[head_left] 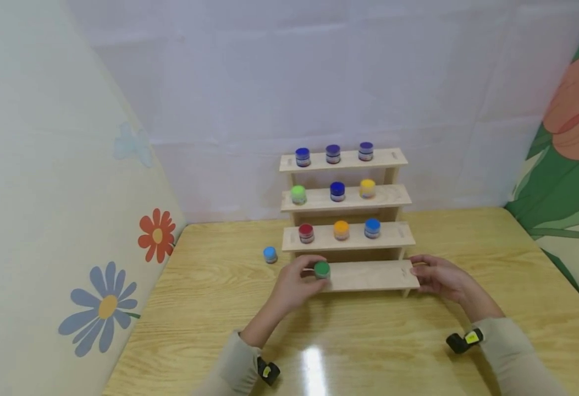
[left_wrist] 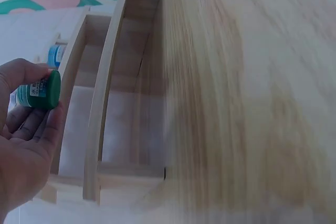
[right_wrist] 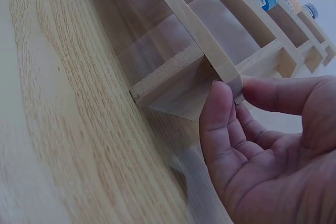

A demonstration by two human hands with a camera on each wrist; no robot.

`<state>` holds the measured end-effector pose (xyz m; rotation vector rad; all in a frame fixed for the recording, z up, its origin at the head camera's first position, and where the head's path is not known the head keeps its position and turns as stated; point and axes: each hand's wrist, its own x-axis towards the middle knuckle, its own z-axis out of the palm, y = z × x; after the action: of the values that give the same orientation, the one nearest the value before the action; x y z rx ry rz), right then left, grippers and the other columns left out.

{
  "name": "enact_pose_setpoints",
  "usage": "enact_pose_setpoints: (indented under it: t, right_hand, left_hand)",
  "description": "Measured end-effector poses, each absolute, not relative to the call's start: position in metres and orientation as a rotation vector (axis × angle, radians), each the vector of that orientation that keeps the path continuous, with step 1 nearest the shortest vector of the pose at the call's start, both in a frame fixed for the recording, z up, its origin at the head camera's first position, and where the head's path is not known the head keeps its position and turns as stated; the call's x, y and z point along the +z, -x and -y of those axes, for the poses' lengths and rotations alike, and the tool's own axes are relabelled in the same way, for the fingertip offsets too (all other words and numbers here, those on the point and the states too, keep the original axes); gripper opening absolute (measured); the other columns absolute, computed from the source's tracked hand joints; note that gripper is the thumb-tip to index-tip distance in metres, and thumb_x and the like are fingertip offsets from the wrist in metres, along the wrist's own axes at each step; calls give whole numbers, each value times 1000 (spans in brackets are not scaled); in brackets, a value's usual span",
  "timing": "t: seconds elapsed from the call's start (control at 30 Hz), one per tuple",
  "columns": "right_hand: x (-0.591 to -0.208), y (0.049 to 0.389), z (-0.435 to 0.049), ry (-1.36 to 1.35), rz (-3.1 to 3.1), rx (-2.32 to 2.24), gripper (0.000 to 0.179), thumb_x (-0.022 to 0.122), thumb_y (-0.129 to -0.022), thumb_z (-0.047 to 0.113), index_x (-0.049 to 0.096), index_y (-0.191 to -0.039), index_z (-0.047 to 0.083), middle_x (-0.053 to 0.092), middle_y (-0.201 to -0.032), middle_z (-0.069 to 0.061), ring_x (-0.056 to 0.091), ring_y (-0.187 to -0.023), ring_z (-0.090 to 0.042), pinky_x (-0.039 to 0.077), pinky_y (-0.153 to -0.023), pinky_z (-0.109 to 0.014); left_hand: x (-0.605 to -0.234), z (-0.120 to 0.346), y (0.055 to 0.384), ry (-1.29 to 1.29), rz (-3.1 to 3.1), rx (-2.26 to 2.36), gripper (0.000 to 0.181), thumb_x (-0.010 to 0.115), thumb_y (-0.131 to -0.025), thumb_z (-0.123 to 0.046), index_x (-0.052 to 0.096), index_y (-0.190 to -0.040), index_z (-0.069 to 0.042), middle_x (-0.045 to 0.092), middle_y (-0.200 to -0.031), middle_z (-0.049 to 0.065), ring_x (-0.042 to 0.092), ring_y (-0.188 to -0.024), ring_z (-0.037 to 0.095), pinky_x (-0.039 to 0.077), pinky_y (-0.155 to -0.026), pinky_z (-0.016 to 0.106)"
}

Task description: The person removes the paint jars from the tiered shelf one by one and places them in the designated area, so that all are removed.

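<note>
My left hand point(head_left: 293, 283) grips a small paint jar with a green lid point(head_left: 321, 269) between thumb and fingers, at the left end of the bottom shelf point(head_left: 368, 276) of a wooden tiered rack. In the left wrist view the green-lidded jar point(left_wrist: 44, 92) lies across the fingers, its label partly showing. At the opposite end, my right hand point(head_left: 440, 279) pinches the tip of that same bottom shelf. The right wrist view shows thumb and forefinger of the right hand point(right_wrist: 273, 140) on either side of the board end point(right_wrist: 231, 80).
Above, the third tier holds red point(head_left: 306, 234), orange point(head_left: 341, 230) and blue point(head_left: 372, 228) jars. Light green point(head_left: 298, 194), dark blue point(head_left: 337, 191) and yellow point(head_left: 367, 188) jars stand higher; three blue-purple jars point(head_left: 333, 154) top the rack. A light-blue-lidded jar point(head_left: 270, 254) stands on the table, left of the rack.
</note>
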<state>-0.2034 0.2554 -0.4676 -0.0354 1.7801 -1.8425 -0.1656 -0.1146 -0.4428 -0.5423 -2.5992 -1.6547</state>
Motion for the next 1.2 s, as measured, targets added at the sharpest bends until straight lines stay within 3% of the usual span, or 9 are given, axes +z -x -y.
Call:
enact_pose_setpoints:
  t: [0.37,0.73,1.2]
  right_hand:
    - [-470,202,-257,49,-1768,-1856,50,54,-103,10,30,-144,-7,66,-100,-1,65,-85,-11,59,-71,-25]
    - [-469,202,-257,53,-1776,-1851,55,55,-103,11,27,-147,-9,66,-100,0,65,-84,-11,59,-71,-25]
    - [-469,203,-257,70,-1769,-1856,51,55,-103,11,31,-144,-7,66,-99,-1,65,-83,-11,60,-70,-25]
  left_hand:
    - [-440,149,168,462,2640,-1637,39,79,-88,-8,68,-125,-7,70,-115,7,68,-108,28,57,-98,42]
    - [-441,183,166,386,2683,-1555,44,78,-89,-9,66,-131,-7,69,-123,6,66,-114,27,56,-99,42]
    - [-448,222,174,251,2698,-1544,48,78,-90,-12,63,-135,-6,68,-123,12,64,-116,30,55,-101,43]
